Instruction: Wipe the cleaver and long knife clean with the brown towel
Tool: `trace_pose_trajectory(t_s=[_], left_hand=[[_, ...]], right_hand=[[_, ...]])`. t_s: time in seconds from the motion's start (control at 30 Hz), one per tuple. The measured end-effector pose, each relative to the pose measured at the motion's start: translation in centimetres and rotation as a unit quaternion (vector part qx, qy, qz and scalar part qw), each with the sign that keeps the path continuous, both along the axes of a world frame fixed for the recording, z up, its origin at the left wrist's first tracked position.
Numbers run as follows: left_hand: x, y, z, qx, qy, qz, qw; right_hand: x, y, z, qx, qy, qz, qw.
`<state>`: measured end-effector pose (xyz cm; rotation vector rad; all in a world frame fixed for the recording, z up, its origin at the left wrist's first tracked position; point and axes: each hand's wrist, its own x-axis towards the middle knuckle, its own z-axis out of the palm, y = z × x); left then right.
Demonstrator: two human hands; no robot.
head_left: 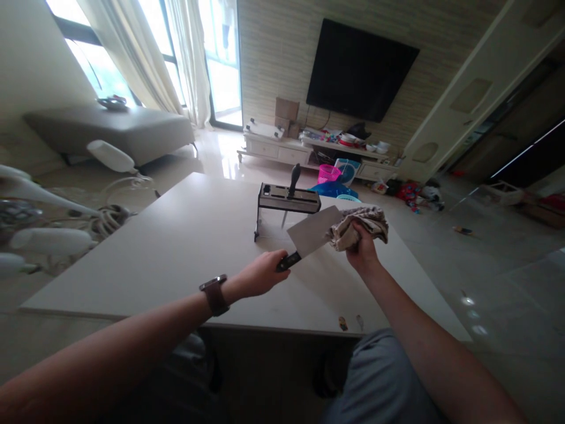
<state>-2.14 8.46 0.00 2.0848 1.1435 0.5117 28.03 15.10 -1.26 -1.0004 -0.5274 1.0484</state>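
A cleaver with a wide metal blade (312,233) and a black handle is held over the white table (176,235). My left hand (265,272) is wrapped round its handle, with the blade pointing up and to the right. My right hand (363,247) grips a crumpled, patterned cloth (362,227), which meets the far end of the blade. Just beyond the cleaver, a knife block (289,198) with a clear front stands on the table. One dark-handled tool (295,178) sticks up out of its top slot.
Two small items, one brown and gold (343,323) and one pale (359,321), lie near the table's front edge. Behind the table are a pink basket (329,173), blue tubs and a low white cabinet (282,150). White lamp-like shapes (112,156) stand at the left.
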Motion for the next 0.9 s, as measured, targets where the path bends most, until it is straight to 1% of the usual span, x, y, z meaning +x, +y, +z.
trace_pose_trajectory(t_s=[0.1, 0.13, 0.23, 0.3, 0.37, 0.47, 0.53, 0.6, 0.7, 0.77, 0.9], left_hand=[[-0.2, 0.8, -0.7, 0.039, -0.01, 0.039, 0.998], [-0.2, 1.0, -0.9, 0.048, -0.014, 0.053, 0.997], [0.1, 1.1, -1.2, 0.058, -0.019, 0.084, 0.995], [0.4, 0.8, -1.2, 0.057, -0.017, 0.089, 0.994], [0.8, 0.4, -1.1, 0.059, -0.023, 0.075, 0.995], [1.2, -0.2, -1.0, 0.074, -0.033, 0.025, 0.996], [1.4, -0.5, -1.0, 0.09, -0.021, -0.009, 0.996], [1.5, -0.8, -1.0, 0.098, -0.001, -0.028, 0.995], [1.5, -1.2, -1.1, 0.08, 0.016, -0.039, 0.996], [1.6, -1.4, -1.2, 0.06, 0.008, -0.042, 0.997], [1.8, -1.7, -0.9, 0.042, -0.032, -0.042, 0.998]], right_hand=[[-1.2, -0.7, 0.3, -0.021, 0.035, 0.011, 0.999], [-1.9, -1.0, 0.3, -0.027, 0.037, 0.025, 0.999], [-4.4, -2.3, 0.4, -0.045, 0.042, 0.071, 0.996], [-6.3, -3.3, 0.5, -0.052, 0.055, 0.097, 0.992], [-8.2, -4.3, 0.6, -0.056, 0.064, 0.122, 0.989], [-10.5, -5.7, 0.4, -0.049, 0.06, 0.156, 0.985], [-11.4, -6.5, 0.0, -0.053, 0.062, 0.167, 0.983], [-11.7, -6.9, -0.5, -0.058, 0.061, 0.167, 0.982], [-11.7, -7.1, -0.9, -0.058, 0.046, 0.156, 0.985], [-11.6, -7.1, -0.8, -0.06, 0.038, 0.15, 0.986], [-11.6, -7.0, 0.0, -0.051, 0.028, 0.143, 0.988]])
